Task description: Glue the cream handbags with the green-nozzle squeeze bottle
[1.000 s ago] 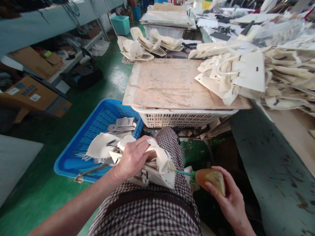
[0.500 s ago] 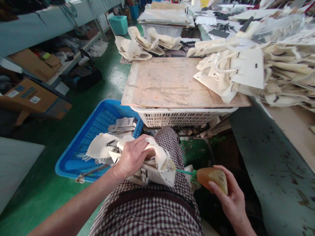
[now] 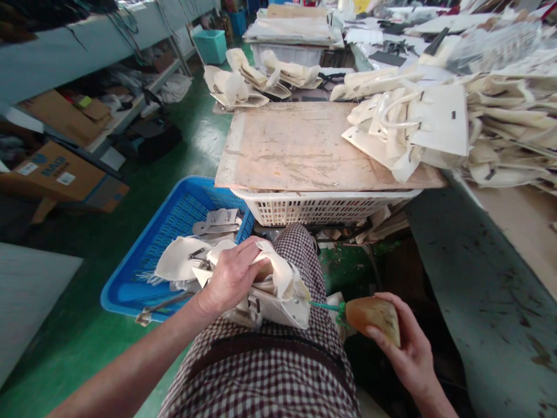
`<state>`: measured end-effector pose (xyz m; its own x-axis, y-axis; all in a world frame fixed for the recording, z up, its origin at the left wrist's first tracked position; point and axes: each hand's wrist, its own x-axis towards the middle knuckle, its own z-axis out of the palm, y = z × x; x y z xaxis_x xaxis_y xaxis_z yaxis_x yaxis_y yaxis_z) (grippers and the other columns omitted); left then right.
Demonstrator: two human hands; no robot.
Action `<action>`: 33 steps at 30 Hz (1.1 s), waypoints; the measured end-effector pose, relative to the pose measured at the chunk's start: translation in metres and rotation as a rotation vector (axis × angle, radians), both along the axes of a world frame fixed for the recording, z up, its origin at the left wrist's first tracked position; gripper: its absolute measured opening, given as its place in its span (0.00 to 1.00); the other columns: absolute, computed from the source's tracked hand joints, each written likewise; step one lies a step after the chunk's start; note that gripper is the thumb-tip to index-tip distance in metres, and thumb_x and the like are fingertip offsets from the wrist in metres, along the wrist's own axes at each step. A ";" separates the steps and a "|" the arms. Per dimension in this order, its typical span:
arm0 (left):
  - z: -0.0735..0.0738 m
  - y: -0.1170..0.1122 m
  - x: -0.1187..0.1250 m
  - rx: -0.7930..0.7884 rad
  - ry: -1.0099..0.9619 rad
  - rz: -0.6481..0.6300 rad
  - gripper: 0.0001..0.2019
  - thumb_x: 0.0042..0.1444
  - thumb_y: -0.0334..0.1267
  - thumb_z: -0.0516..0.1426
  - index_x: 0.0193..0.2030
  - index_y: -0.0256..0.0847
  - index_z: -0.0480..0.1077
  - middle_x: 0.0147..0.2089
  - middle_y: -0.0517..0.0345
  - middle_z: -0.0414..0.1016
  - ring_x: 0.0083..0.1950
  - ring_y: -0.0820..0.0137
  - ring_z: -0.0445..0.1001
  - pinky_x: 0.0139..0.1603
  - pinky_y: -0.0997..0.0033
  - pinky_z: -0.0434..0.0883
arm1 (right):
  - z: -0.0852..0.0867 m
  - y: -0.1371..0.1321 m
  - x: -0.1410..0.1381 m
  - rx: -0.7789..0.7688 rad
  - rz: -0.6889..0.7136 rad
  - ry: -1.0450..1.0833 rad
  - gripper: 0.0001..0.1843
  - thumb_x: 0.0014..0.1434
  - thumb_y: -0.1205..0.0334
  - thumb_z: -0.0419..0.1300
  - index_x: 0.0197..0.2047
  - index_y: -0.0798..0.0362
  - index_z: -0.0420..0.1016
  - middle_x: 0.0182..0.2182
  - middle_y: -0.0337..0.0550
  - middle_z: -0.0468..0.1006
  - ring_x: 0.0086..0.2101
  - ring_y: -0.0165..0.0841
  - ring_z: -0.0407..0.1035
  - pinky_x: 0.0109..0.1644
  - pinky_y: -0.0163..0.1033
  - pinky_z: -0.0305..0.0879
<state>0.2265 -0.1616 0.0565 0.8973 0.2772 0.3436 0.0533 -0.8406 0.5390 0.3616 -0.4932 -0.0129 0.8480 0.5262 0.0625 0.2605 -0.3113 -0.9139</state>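
A green floor [image 3: 191, 154] is seen beneath the work area. At the right, a workbench [image 3: 465, 273] with a stained, grey-green side is noted, its top loaded with a heap of cream bag parts [image 3: 517, 130]. Ahead, a scuffed wooden board [image 3: 287, 148] is supported on a white perforated basket [image 3: 322, 210]. A blue plastic basket [image 3: 167, 200] is placed to the left of it, with light-coloured pieces inside. The lap is covered by a dark-and-white checked garment [image 3: 265, 380]. On the right part of the board, a cream handbag [image 3: 439, 125] with looped handles is laid.

The cream workpiece [image 3: 281, 310], with a zip and metal fittings, is located across the lap, its frayed left end over the blue basket. It is gripped from above by the left hand [image 3: 230, 276], fingers curled over it. An amber bottle [image 3: 372, 316] is gripped at its wide end by the right hand [image 3: 409, 345], between thumb and fingers. Its thin green nozzle [image 3: 324, 305] is directed leftward, the tip at the workpiece's right edge; actual contact cannot be confirmed.
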 end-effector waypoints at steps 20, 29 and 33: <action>0.010 -0.020 -0.018 -0.033 -0.118 -0.160 0.11 0.65 0.23 0.50 0.45 0.34 0.73 0.43 0.48 0.81 0.45 0.69 0.80 0.47 0.73 0.77 | 0.013 0.010 -0.008 -0.092 -0.038 0.526 0.26 0.56 0.45 0.69 0.53 0.48 0.72 0.37 0.40 0.76 0.26 0.33 0.66 0.21 0.35 0.67; 0.002 -0.027 -0.028 -0.058 -0.129 -0.181 0.09 0.67 0.27 0.50 0.44 0.35 0.71 0.44 0.49 0.79 0.45 0.70 0.78 0.47 0.73 0.76 | -0.003 0.007 -0.011 -0.102 -0.125 0.329 0.29 0.52 0.48 0.72 0.54 0.48 0.72 0.42 0.45 0.76 0.36 0.40 0.71 0.28 0.36 0.71; 0.001 -0.027 -0.029 -0.075 -0.125 -0.194 0.09 0.67 0.26 0.50 0.44 0.35 0.71 0.45 0.49 0.79 0.46 0.71 0.78 0.48 0.74 0.75 | 0.005 0.003 -0.012 -0.113 -0.054 0.426 0.27 0.53 0.48 0.71 0.53 0.47 0.73 0.37 0.41 0.76 0.30 0.37 0.70 0.24 0.36 0.69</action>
<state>0.1971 -0.1891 0.0576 0.8879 0.1326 0.4406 -0.1767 -0.7859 0.5926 0.3491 -0.4902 -0.0082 0.8121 0.4636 -0.3544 -0.1519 -0.4186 -0.8954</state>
